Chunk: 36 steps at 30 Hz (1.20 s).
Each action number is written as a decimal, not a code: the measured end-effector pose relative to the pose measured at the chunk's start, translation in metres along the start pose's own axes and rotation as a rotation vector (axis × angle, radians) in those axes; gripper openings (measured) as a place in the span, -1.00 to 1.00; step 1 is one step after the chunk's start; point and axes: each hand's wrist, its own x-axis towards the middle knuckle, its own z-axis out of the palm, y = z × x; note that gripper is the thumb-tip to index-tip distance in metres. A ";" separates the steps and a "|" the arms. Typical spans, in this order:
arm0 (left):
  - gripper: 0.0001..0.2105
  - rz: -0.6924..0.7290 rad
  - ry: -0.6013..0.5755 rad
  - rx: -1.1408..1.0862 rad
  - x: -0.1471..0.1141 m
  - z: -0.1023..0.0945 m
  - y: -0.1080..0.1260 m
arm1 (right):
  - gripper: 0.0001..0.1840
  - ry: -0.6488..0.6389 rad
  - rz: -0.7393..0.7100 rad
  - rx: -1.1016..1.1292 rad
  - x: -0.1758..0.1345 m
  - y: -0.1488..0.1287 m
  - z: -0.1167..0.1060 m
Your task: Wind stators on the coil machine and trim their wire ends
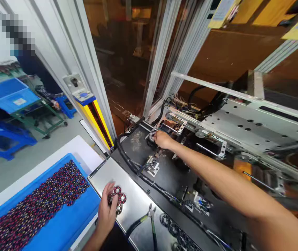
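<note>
My left hand (106,211) is at the metal shelf (135,198), its thumb and fingers curled around a small cluster of stator cores (123,198), ring-shaped with red and dark segments. Over the black machine bed (164,167), my right hand (163,140) reaches far out with the fingertips pinched at a round ring-shaped part (151,136) on a fixture. The fingers partly cover that part. Side cutters (151,212) with dark and green handles lie on the shelf, to the right of my left hand. More bare-looking rings (173,229) stand in a row along the shelf's right edge.
A blue tray (82,212) full of stator cores stands at the left on a white surface. Metal posts and a yellow light-curtain bar (96,120) rise behind it. Cables (128,160) and small fixtures (153,165) line the bed. A person, blurred, is at the far left.
</note>
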 end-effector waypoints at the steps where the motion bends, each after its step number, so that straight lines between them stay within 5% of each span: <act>1: -0.45 -0.006 0.005 0.001 0.000 0.000 0.000 | -0.73 -0.006 0.001 0.003 0.001 0.000 0.001; 7: -0.53 0.049 0.014 0.036 0.005 0.003 0.024 | -0.78 0.214 -0.056 -0.011 -0.018 -0.010 -0.017; 12: -0.59 0.106 -0.004 0.078 0.008 -0.010 0.054 | -0.74 0.545 -0.148 0.033 -0.118 -0.019 -0.039; 15: -0.52 0.124 0.058 0.121 0.000 -0.026 0.060 | -0.72 0.658 -0.328 0.082 -0.208 -0.017 0.001; 17: -0.49 0.145 0.083 0.135 -0.010 -0.034 0.063 | -0.72 0.575 -0.456 0.050 -0.261 -0.018 0.050; 20: -0.48 0.194 0.073 0.124 -0.029 -0.040 0.075 | -0.77 0.478 -0.360 0.003 -0.305 -0.021 0.126; 22: -0.49 0.232 0.041 0.108 -0.040 -0.039 0.085 | -0.79 0.452 -0.289 -0.024 -0.309 -0.023 0.160; 25: -0.51 0.269 -0.031 0.083 -0.054 -0.034 0.096 | -0.87 0.406 -0.271 -0.040 -0.300 -0.027 0.177; 31: -0.63 0.216 -0.220 -0.018 -0.083 -0.028 0.108 | -0.89 0.351 -0.398 0.011 -0.293 -0.032 0.172; 36: -0.69 0.067 -0.388 -0.210 -0.102 -0.019 0.117 | -0.90 0.515 -0.505 0.155 -0.294 -0.041 0.148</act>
